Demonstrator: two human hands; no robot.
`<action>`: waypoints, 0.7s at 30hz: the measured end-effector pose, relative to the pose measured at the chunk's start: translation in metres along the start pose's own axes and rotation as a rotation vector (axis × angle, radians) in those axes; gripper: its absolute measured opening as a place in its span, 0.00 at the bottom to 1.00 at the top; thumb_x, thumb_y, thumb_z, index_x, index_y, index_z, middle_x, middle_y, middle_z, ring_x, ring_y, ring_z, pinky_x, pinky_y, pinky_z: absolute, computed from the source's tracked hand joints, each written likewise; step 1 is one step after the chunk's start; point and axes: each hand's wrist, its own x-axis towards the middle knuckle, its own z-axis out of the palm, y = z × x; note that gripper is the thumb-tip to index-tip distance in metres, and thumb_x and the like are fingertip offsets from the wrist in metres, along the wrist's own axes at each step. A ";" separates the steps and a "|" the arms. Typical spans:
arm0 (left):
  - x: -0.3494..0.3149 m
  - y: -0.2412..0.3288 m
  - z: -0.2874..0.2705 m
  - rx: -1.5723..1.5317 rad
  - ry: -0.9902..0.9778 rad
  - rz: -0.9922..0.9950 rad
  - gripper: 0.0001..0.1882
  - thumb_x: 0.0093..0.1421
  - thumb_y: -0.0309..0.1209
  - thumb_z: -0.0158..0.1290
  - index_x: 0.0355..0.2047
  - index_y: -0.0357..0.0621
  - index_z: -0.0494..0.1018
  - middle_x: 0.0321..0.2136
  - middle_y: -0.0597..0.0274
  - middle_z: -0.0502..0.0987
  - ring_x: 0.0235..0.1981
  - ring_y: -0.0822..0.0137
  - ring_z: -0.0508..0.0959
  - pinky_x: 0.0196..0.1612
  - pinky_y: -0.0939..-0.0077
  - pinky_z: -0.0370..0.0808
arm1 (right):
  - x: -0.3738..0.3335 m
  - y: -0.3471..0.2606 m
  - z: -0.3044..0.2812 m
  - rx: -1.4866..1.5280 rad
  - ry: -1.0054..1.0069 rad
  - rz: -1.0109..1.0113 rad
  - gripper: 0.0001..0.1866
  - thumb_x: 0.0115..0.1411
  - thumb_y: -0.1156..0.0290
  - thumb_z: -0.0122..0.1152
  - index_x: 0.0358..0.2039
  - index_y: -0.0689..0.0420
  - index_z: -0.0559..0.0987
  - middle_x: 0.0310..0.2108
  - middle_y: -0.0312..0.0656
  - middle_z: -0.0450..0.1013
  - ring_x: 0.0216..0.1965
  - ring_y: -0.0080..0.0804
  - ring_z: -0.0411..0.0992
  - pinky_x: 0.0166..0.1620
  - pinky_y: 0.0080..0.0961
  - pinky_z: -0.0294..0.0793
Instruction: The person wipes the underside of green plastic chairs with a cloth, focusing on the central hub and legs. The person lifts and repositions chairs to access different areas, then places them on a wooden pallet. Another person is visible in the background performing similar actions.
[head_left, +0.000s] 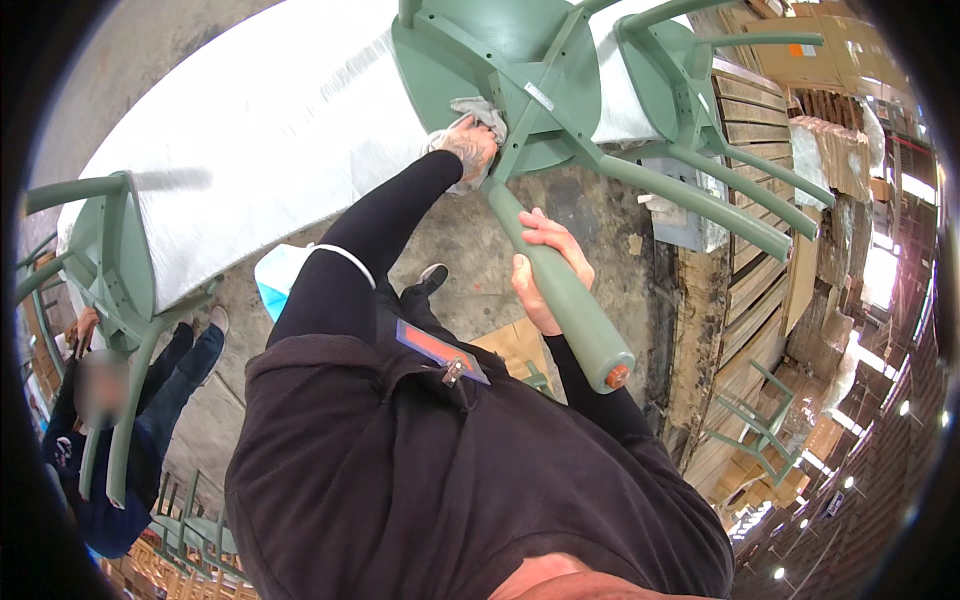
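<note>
An upturned green chair rests at the edge of a long surface under white wrapping. My left hand presses a pale grey cloth against the underside of its seat, beside the crossed brace. Part of the cloth hangs around my wrist. Around the thick leg pointing toward me, my right hand is closed, thumb on the left side and fingers over the top. An orange-red piece shows at the leg's end.
Another upturned green chair stands close on the right, its legs reaching toward me. At left, a co-worker is by a third chair. Wooden pallets line the right side. A blue-and-white mask hangs at my left arm.
</note>
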 end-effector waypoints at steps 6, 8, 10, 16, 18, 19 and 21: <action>-0.031 0.010 0.026 -0.103 0.005 0.066 0.20 0.48 0.26 0.56 0.44 0.42 0.80 0.51 0.54 0.76 0.57 0.58 0.75 0.64 0.58 0.67 | -0.002 -0.001 -0.001 -0.007 -0.001 -0.004 0.17 0.51 0.85 0.63 0.43 0.60 0.77 0.54 0.52 0.77 0.64 0.51 0.70 0.66 0.43 0.69; -0.053 -0.001 0.029 -0.133 -0.088 0.133 0.20 0.48 0.24 0.54 0.44 0.43 0.81 0.49 0.52 0.78 0.54 0.52 0.77 0.59 0.61 0.72 | -0.001 0.001 -0.001 -0.023 -0.010 -0.019 0.18 0.50 0.85 0.63 0.43 0.60 0.77 0.54 0.52 0.77 0.64 0.52 0.70 0.66 0.44 0.69; -0.078 -0.020 0.021 -0.429 -0.273 0.120 0.24 0.47 0.21 0.52 0.46 0.45 0.82 0.47 0.51 0.80 0.52 0.48 0.79 0.56 0.60 0.75 | -0.001 0.003 -0.002 0.017 -0.037 -0.030 0.20 0.49 0.86 0.64 0.44 0.61 0.76 0.54 0.53 0.76 0.65 0.54 0.69 0.66 0.46 0.68; -0.088 -0.081 -0.028 -0.996 0.392 -0.338 0.22 0.52 0.23 0.53 0.50 0.40 0.79 0.55 0.45 0.77 0.59 0.48 0.75 0.63 0.59 0.71 | -0.001 0.007 -0.002 0.061 -0.017 -0.028 0.20 0.48 0.85 0.64 0.43 0.62 0.76 0.54 0.55 0.76 0.64 0.55 0.70 0.68 0.50 0.66; -0.061 -0.093 -0.033 -0.521 0.548 -0.392 0.30 0.58 0.35 0.55 0.62 0.44 0.71 0.69 0.39 0.60 0.71 0.42 0.60 0.70 0.51 0.60 | -0.002 0.006 -0.002 0.046 -0.018 0.000 0.19 0.48 0.84 0.64 0.43 0.61 0.76 0.54 0.55 0.76 0.64 0.55 0.70 0.68 0.51 0.66; -0.046 -0.093 -0.030 -0.447 0.570 -0.454 0.34 0.59 0.40 0.54 0.66 0.44 0.66 0.71 0.38 0.54 0.72 0.39 0.53 0.71 0.45 0.53 | -0.002 0.005 -0.002 0.046 -0.019 0.006 0.19 0.48 0.84 0.64 0.43 0.61 0.76 0.54 0.55 0.76 0.64 0.55 0.69 0.68 0.52 0.66; -0.014 -0.091 -0.019 -0.338 0.506 -0.653 0.43 0.62 0.50 0.52 0.73 0.45 0.55 0.75 0.36 0.40 0.75 0.34 0.39 0.72 0.34 0.41 | -0.002 0.003 -0.002 0.041 -0.006 0.022 0.19 0.48 0.83 0.65 0.43 0.61 0.76 0.54 0.56 0.76 0.64 0.57 0.69 0.67 0.53 0.67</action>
